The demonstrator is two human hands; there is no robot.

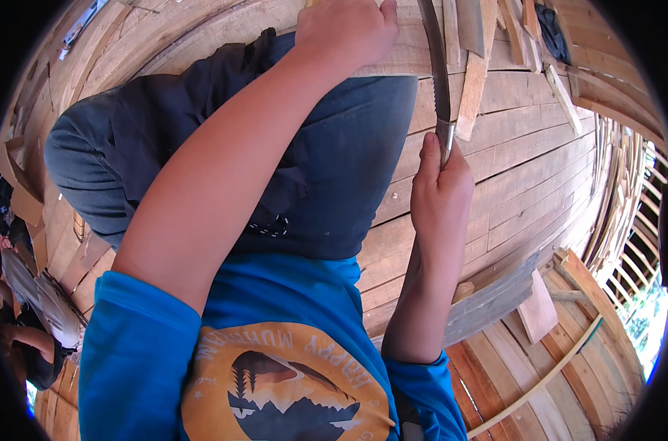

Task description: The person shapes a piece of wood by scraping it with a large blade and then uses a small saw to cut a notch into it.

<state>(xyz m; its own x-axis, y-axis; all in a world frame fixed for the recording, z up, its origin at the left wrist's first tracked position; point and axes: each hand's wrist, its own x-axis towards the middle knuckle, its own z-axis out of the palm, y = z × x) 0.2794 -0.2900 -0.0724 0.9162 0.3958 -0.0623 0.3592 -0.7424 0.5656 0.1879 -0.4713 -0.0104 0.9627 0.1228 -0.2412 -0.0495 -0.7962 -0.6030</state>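
My right hand (442, 180) is closed round the handle end of a handsaw (438, 70). Its long, toothed, slightly curved blade runs up past the picture's top edge. Left of the blade, a pale wooden board (403, 57) lies across in front of my bent leg. My left hand (346, 33) presses down on this board, its thumb bent at the side and its fingertips cut off by the top edge. A bit of something yellow shows beside it. Whether the teeth touch the board cannot be made out.
Planks form the curved floor (525, 165) under me. Loose wood strips (475, 88) lie right of the blade, with a dark cloth or bag (553, 33) beyond. A grey beam (488, 305) and a wooden frame (580, 275) stand at lower right. Another person (36, 316) is at far left.
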